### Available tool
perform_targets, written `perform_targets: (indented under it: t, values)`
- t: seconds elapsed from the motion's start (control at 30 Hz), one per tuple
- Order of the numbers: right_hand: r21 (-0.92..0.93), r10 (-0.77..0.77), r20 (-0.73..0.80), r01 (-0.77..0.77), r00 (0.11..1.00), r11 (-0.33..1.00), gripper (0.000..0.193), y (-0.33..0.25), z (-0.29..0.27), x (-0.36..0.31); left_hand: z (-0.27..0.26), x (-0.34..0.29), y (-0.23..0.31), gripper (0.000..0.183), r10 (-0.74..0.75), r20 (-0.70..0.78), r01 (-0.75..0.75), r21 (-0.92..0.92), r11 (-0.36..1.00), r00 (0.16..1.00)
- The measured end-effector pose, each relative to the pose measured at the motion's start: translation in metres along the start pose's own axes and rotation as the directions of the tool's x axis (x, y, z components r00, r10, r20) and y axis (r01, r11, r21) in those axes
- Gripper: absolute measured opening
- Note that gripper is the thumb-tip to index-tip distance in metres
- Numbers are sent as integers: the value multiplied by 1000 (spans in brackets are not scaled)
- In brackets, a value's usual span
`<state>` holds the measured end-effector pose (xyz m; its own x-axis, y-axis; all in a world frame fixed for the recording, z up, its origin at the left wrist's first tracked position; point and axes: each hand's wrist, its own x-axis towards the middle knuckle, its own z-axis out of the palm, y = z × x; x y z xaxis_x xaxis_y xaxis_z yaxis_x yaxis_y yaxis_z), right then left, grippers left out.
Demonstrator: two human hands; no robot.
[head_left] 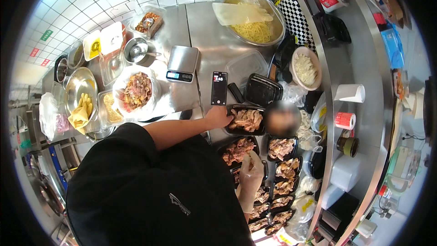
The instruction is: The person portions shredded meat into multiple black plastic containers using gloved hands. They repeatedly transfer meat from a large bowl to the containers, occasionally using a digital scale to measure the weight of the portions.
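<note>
My bare left hand (218, 118) reaches to the left rim of a black plastic tray of cut meat (246, 120), its fingers closed at that rim. Just beyond this hand lies a black phone (219, 88) with its screen lit. My right hand (251, 169), in a pale see-through glove, is over the right edge of a second black tray of darker meat pieces (239, 151). Its fingers are drawn together; what they hold, if anything, is hidden. Several more meat-filled black trays (288, 167) stand in rows to the right and nearer me.
A digital scale (182, 64) stands behind the phone. To the left are a lined bowl of meat (137, 92) and a steel basin (81, 92) with yellow gloves. Noodles (251, 29) fill a large bowl at the back. A metal shelf (359, 123) runs along the right.
</note>
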<state>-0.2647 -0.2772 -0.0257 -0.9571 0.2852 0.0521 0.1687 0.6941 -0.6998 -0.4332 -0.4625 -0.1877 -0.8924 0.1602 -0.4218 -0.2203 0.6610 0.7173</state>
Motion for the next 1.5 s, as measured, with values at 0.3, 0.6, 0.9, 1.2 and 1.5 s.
perform_targets:
  t: [0.3,0.6,0.9,1.2,1.5]
  values:
    - [-167,19,10,-17,1000,986,30,13,-16,-3,39,7,-26,34,-19,213,26,-33,999,977]
    - [-94,82,-26,-84,996,992,28,14,-20,2,25,-9,-8,24,41,104,-32,-94,995,994]
    - [-128,-28,47,34,998,991,27,23,-11,1,-178,13,-54,27,79,-94,-96,-198,976,992]
    - [-99,-88,49,93,995,991,27,14,4,13,-293,39,-90,45,-252,-360,296,71,952,898]
    - [-120,-32,109,45,994,992,26,9,9,13,-287,66,-112,72,-213,-433,292,126,948,876]
